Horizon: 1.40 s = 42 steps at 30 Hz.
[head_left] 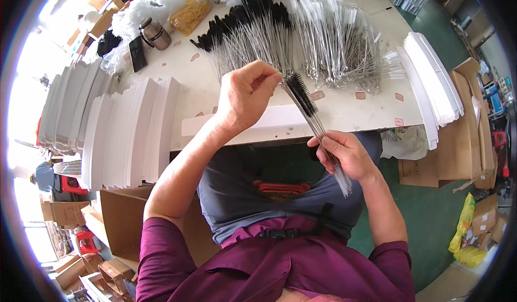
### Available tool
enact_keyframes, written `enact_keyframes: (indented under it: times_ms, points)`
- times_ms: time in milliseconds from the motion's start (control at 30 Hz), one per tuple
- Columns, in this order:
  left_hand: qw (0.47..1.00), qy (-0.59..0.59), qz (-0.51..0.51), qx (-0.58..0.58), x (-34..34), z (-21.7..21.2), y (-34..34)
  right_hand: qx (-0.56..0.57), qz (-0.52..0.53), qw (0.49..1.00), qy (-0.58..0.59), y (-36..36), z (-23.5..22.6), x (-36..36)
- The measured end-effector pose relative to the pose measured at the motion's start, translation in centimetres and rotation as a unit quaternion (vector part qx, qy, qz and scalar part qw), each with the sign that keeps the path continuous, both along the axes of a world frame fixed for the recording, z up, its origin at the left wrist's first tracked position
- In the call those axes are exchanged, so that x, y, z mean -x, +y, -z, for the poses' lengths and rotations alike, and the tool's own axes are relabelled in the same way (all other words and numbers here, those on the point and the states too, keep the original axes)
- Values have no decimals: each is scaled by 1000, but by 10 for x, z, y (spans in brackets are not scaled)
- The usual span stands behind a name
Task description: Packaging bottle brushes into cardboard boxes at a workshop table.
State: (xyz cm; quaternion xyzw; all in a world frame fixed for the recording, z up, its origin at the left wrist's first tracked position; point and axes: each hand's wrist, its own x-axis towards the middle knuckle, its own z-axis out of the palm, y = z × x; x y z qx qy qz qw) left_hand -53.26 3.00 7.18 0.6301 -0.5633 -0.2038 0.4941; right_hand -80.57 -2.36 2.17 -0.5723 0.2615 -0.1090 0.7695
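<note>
In my right hand (344,154) is a slim bundle of wire tube brushes (319,125), held slanted with its far end up and to the left. Black bristles show along the upper part of the bundle, and clear or pale tips stick out below my fingers. My left hand (245,95) is closed in a pinch right at the bundle's upper end; what lies between those fingertips is hidden. Beyond both hands, a heap of black-bristled brushes (253,30) lies on the table, with a heap of white-bristled brushes (336,38) to its right.
White folded cartons stand in rows at the left (129,132) and right (433,81). A flat white carton (247,121) lies along the near table edge. Farther back are a steel flask (155,34), a phone (138,54) and a bag of yellow pieces (190,16). Cardboard boxes (441,156) flank the table.
</note>
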Motion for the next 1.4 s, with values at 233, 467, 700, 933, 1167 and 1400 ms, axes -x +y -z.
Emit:
enact_keyframes:
  times_ms: [233, 467, 700, 933, 1167, 1400]
  points:
    - [929, -305, 43, 203, -7, 19, 12, -20, 19, 999, 27, 6, 2, 2]
    - [863, -429, 134, 231, 3, 39, 36, -11, 20, 998, 60, 9, 4, 5]
    - [916, -390, 9, -88, -29, 50, 69, -37, 21, 996, 73, 12, 14, 16]
    - [886, -438, 4, -155, -48, 84, 102, -37, 37, 997, 50, 10, 11, 19]
    - [931, -322, -74, -153, -53, 57, 118, -16, 65, 997, 30, 10, -3, 22]
    - [934, 335, -122, -35, -76, 8, 93, 0, 4, 998, 55, 28, -5, 7]
